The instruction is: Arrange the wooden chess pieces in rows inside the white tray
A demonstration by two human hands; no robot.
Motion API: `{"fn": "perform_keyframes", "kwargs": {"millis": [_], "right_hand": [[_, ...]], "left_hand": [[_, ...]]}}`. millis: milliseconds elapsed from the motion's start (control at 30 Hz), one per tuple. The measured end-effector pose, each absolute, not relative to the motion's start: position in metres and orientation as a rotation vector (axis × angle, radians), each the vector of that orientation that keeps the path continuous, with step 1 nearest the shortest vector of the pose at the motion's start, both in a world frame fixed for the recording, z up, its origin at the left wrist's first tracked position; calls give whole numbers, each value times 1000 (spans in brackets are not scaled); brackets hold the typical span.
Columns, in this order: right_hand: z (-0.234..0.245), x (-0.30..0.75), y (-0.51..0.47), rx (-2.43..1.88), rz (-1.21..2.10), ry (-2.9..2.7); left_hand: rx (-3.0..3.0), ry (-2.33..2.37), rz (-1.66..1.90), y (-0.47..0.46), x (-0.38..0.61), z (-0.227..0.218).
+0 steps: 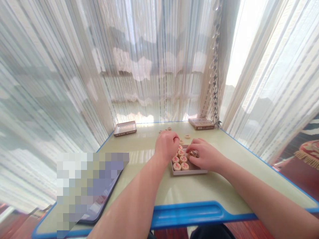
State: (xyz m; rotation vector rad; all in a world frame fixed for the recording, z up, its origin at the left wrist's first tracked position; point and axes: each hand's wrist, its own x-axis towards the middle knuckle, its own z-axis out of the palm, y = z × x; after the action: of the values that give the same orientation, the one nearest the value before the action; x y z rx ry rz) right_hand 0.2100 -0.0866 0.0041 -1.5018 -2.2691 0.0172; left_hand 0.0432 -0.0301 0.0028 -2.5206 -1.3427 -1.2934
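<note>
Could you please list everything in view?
Table: one, pale green with blue rim, centre.
Shallow box: one, whitish, on table.
Red-marked pieces: at least six, pale, in box.
Dark-marked pieces: at least one, pale, box's right half.
Loose pieces: several, pale, beyond box.
Open tray: one, brown sides, far left.
Printed box: one, brown, far right.
Tablet-like slab: one, dark rim, partly pixelated, left.
Curtains: several, whitish, background.
Fringed cloth: one, red patterned, right edge.
Floor: one, reddish, beneath.
Left hand: one, bare, over box's left side.
Right hand: one, bare, over dark-marked pieces.
Forearms: two, bare, foreground.
Legs: two, dark clothing, bottom.

Left hand (166,145) curled; right hand (202,153) arched, palm down.
</note>
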Motion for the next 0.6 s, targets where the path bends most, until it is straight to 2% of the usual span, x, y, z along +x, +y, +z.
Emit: {"fn": "perform_keyframes", "kwargs": {"millis": [600], "right_hand": [[1,211,-86,-1523,60,-2283]], "left_hand": [[-2509,-1384,-1247,-31,44,3]]}}
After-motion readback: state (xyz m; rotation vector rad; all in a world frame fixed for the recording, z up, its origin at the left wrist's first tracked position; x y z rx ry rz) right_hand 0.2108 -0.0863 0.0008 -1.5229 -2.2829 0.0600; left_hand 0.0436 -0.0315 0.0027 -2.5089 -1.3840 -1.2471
